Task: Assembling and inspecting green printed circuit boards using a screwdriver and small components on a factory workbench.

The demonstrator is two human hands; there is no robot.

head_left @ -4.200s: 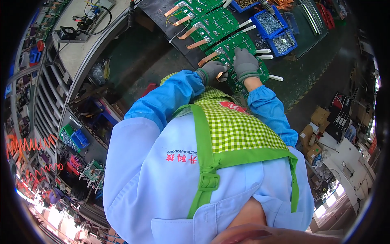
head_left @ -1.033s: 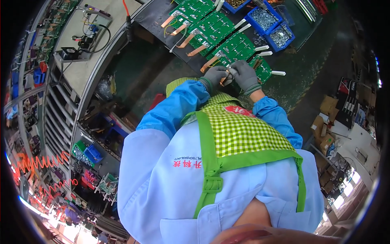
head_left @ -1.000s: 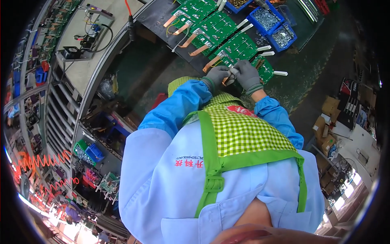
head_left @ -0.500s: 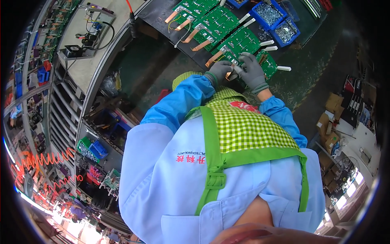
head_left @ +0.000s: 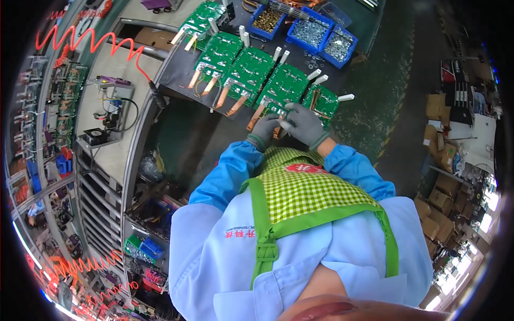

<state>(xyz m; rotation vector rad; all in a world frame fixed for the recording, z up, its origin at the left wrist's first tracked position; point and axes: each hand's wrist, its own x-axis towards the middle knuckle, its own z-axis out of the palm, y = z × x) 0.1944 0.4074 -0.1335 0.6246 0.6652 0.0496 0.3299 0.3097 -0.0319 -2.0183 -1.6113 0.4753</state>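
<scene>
A green circuit board (head_left: 287, 83) lies at the near edge of the dark table, with flat copper strips jutting toward me. My left hand (head_left: 264, 130), in a grey glove, has its fingers closed at one copper strip (head_left: 277, 132) of this board. From the other side, my right hand (head_left: 306, 127), also gloved, bends its fingers over the board's near edge. Its thumb and fingertips come together near the same strip; anything small between them is hidden. Just right of it sits another green board (head_left: 323, 100) with copper pieces and a white post.
More green boards (head_left: 249, 68) stand in a row to the left, with white posts (head_left: 314, 74) at their far ends. Blue bins (head_left: 339, 45) of metal hardware sit behind them. A tool on a red coiled cord (head_left: 156, 95) hangs at the left. Loose washers lie by the bins.
The whole view has shifted, so table and boards now appear lower and further left, with more bins showing. Both hands stay at the same board's near edge, fingers slightly moved.
</scene>
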